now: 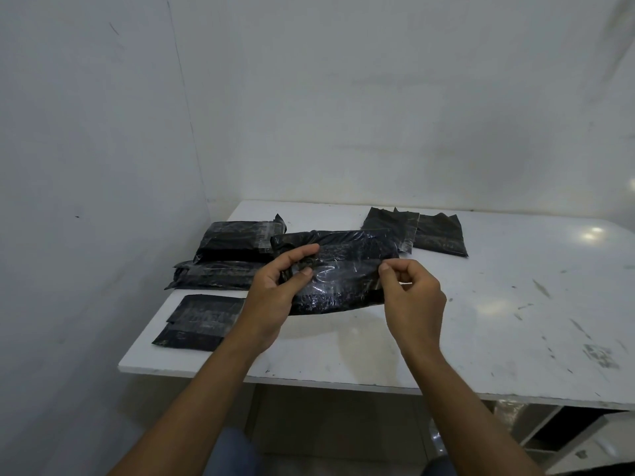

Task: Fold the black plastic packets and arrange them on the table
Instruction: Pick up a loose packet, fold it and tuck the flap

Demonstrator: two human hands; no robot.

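A black packet (pixel 338 269) is held at the frame's centre, just above the white table (pixel 498 304). The left hand (pixel 275 297) pinches its crumpled left end between thumb and fingers; the right hand (pixel 412 297) pinches its right edge, other fingers curled. A pile (pixel 226 255) lies to the left, flat packets (pixel 202 321) lower left, more (pixel 422 230) at upper right.

A scuffed white table (pixel 481 321) stands in a corner of pale, bare walls (pixel 343 97).
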